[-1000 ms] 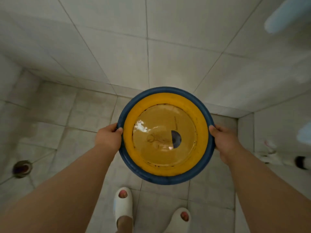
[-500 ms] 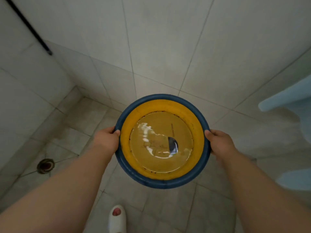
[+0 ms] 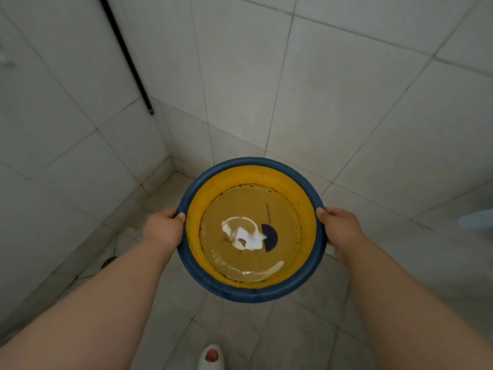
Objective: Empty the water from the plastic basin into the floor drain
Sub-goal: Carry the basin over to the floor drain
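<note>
I hold a round plastic basin (image 3: 310,279), blue outside and yellow inside, level above the tiled floor at the middle of the view. Shallow water covers its bottom and glints with light. My left hand (image 3: 164,228) grips the left rim, thumb over the edge. My right hand (image 3: 338,225) grips the right rim the same way. The floor drain (image 3: 108,261), a dark round opening, lies low on the left near the wall; my left forearm hides part of it.
Tiled walls meet in a corner (image 3: 170,156) straight ahead. A thin black pole (image 3: 125,54) leans along the left wall. A white slipper with my toes (image 3: 212,356) shows at the bottom edge. A pale blue object (image 3: 476,220) sits at the right edge.
The view has swung left toward the corner; the basin stays level in both hands. The drain has come closer to my left arm, and the water's glint has shifted.
</note>
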Tool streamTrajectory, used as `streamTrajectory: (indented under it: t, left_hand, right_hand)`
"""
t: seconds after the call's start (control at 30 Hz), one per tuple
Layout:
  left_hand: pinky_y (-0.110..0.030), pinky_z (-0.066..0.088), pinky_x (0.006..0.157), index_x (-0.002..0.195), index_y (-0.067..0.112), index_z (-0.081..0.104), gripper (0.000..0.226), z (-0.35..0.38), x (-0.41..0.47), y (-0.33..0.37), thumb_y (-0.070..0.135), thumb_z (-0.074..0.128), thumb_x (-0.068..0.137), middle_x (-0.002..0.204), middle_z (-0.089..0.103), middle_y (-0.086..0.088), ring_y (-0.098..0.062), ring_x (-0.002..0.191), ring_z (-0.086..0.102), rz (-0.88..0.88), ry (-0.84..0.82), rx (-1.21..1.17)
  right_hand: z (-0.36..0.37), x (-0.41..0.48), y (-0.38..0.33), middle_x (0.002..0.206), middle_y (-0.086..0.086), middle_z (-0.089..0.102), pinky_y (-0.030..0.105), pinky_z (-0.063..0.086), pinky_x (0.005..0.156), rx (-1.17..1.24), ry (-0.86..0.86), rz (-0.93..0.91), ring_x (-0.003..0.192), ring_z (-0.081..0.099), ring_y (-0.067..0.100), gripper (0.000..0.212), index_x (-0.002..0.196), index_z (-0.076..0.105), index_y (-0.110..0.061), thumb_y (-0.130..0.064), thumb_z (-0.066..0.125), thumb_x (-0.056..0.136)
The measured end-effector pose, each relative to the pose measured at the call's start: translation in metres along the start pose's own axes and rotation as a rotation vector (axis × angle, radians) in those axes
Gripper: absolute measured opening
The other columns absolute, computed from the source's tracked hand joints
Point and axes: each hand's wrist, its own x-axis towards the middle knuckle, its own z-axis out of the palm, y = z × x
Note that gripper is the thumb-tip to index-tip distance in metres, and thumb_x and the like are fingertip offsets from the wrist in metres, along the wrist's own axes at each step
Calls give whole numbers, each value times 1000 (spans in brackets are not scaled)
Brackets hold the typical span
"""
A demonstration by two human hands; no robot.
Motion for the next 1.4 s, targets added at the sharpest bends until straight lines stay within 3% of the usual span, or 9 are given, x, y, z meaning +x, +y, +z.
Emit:
streamTrajectory:
  t: [0.1, 0.27, 0.43, 0.63, 0.83, 1.07, 1.2, 1.3, 1.4]
  left_hand:
    - [-33, 42, 99, 134, 10, 54, 38, -27, 6, 1, 18, 47, 97, 134, 57, -15, -32, 122, 54, 6, 25, 13]
    - [-36, 41, 103, 135, 7, 52, 39, -68, 17, 4, 19, 46, 98, 136, 55, -17, -32, 124, 52, 1, 59, -14]
    - [-39, 40, 107, 138, 9, 48, 42, -97, 26, 4, 21, 47, 97, 140, 52, -15, -33, 126, 51, -70, 105, -94]
    - [-36, 42, 101, 136, 7, 50, 39, -109, 32, -1, 14, 45, 98, 136, 55, -17, -34, 122, 53, -143, 194, -211]
    - [-41, 43, 104, 135, 7, 52, 39, -107, 38, -7, 20, 45, 98, 135, 56, -19, -34, 120, 54, -244, 280, -233]
    - [-35, 45, 98, 134, 9, 53, 38, -104, 54, -32, 19, 42, 99, 132, 58, -17, -33, 117, 55, -312, 370, -314]
    - [-28, 42, 94, 135, 10, 53, 38, -106, 60, -56, 19, 42, 100, 134, 57, -16, -33, 120, 53, -383, 391, -307]
    - [-33, 43, 96, 136, 13, 52, 39, -116, 67, -75, 21, 42, 99, 135, 57, -16, -33, 120, 54, -411, 385, -296]
    - [-35, 46, 95, 135, 16, 53, 39, -131, 75, -95, 23, 41, 99, 132, 59, -14, -32, 116, 57, -440, 384, -289]
  right_hand:
    - [21, -9, -22, 77, 4, 63, 42, 52, 87, 4, -22, -21, 87, 62, 28, 24, 70, 60, -21, -22, 52, 93]
    - [52, -20, -51, 77, 3, 63, 38, 52, 81, -16, -63, -64, 82, 61, 26, 24, 72, 59, -24, -23, 50, 94]
    - [76, -20, -78, 76, 3, 63, 41, 52, 86, -86, -129, -114, 83, 61, 27, 28, 68, 58, -24, -22, 49, 94]
    - [106, -1, -110, 76, 6, 64, 46, 52, 89, -194, -233, -185, 86, 63, 30, 30, 65, 60, -22, -24, 50, 93]
    - [130, 24, -129, 80, 6, 65, 47, 51, 89, -287, -332, -214, 89, 64, 30, 28, 67, 60, -22, -25, 49, 94]
    - [174, 42, -138, 81, 8, 66, 49, 51, 90, -384, -414, -267, 89, 64, 32, 26, 71, 62, -24, -25, 49, 94]
    - [204, 46, -129, 86, 11, 65, 51, 49, 92, -434, -452, -260, 92, 63, 34, 20, 84, 65, -15, -24, 49, 94]
    - [230, 45, -118, 98, 16, 67, 50, 49, 93, -472, -466, -243, 95, 62, 35, 24, 89, 66, -8, -23, 49, 94]
    - [257, 42, -107, 94, 16, 66, 49, 49, 93, -502, -468, -228, 90, 61, 33, 29, 92, 65, 0, -23, 48, 95]
